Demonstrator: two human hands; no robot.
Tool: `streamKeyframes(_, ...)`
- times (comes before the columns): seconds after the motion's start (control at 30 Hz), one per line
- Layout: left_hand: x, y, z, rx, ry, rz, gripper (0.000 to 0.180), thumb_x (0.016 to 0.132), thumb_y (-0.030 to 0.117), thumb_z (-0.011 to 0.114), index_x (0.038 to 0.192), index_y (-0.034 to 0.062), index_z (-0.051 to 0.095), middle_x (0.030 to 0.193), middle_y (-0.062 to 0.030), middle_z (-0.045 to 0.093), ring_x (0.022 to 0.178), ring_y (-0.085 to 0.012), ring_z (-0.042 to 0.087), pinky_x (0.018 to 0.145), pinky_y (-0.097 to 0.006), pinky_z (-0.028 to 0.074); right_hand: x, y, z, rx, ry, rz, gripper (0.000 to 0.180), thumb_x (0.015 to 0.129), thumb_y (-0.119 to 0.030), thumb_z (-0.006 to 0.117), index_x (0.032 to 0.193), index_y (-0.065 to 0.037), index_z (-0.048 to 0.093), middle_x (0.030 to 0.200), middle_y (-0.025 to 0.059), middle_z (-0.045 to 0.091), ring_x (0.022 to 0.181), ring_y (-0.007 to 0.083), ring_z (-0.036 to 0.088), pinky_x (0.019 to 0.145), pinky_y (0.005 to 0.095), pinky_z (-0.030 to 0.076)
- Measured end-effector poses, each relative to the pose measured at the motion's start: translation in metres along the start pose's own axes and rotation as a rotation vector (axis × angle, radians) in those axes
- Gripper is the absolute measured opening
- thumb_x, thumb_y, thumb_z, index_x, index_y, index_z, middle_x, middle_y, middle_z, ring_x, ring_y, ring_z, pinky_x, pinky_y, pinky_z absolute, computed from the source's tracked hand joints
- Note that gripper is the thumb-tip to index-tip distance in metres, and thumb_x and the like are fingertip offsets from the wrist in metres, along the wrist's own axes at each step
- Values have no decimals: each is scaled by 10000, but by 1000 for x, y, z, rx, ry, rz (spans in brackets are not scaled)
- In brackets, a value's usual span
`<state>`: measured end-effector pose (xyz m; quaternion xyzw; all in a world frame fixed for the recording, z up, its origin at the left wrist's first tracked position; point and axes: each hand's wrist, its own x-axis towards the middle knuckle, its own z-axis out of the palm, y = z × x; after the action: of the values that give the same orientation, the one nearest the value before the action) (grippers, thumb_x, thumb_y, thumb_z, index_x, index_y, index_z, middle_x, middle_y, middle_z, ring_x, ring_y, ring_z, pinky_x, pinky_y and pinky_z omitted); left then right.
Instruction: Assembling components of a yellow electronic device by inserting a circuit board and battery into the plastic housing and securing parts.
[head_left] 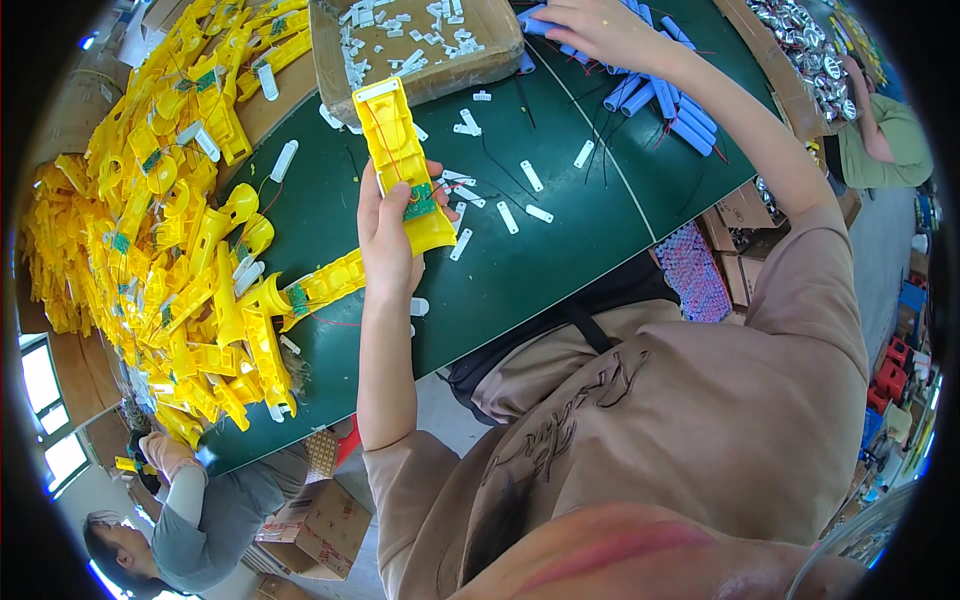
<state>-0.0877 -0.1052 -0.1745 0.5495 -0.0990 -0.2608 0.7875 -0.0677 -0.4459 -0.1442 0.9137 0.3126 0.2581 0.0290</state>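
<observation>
My left hand [388,225] is closed round a yellow plastic housing half [392,135], hollow side up. A small green circuit board [419,201] with thin red wires sits inside, under my thumb. A white strip [377,91] lies across the housing's far end. My right hand [608,32] reaches to the far edge of the table, its bent fingers at a blue cylindrical cell [538,26] and seemingly pinching it; the view's top edge cuts off part of that hand. More blue wired cells [690,125] lie beneath and beside my right forearm.
A large heap of yellow housings [180,260] fills the left side. A cardboard tray [420,75] holds small white parts. White strips [532,176] and black wires are scattered on the green table [520,270]. Silver round parts [805,50] fill a box far right. Co-workers sit lower left and far right.
</observation>
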Motion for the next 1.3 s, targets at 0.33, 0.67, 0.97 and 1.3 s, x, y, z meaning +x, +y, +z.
streamKeyframes(0.33, -2, 1, 1, 4, 16, 10, 399, 886, 111, 368, 1277, 34, 363, 1031, -159, 572, 775, -172, 563, 644, -334, 535, 15, -65, -39, 1396, 126, 950, 310, 912, -150, 541, 1202, -54, 487, 772, 17, 582, 644, 74, 531, 568, 220, 423)
streamKeyframes(0.67, 0, 1, 1, 19, 32, 1, 390, 897, 122, 370, 1279, 44, 369, 1035, -151, 576, 796, -180, 571, 659, -341, 528, -33, -98, -4, 660, -444, 828, 224, 862, -207, 621, 1006, -73, 513, 697, 49, 538, 621, 128, 528, 574, 248, 413)
streamKeyframes(0.97, 2, -3, -2, 33, 11, 20, 389, 900, 121, 376, 1279, 35, 370, 1038, -157, 575, 791, -181, 573, 661, -340, 534, -26, -98, 3, 360, -359, 78, 203, 777, -181, 644, 887, -33, 559, 784, 84, 560, 714, 288, 587, 655, 393, 477)
streamKeyframes(1.3, -1, -10, -2, 139, -12, 161, 448, 903, 31, 395, 1342, 37, 304, 1054, -136, 566, 789, -148, 573, 681, -303, 538, 6, -123, -13, 1338, -220, 691, 402, 837, -102, 559, 1226, -90, 459, 678, -17, 529, 543, 31, 435, 482, 193, 335)
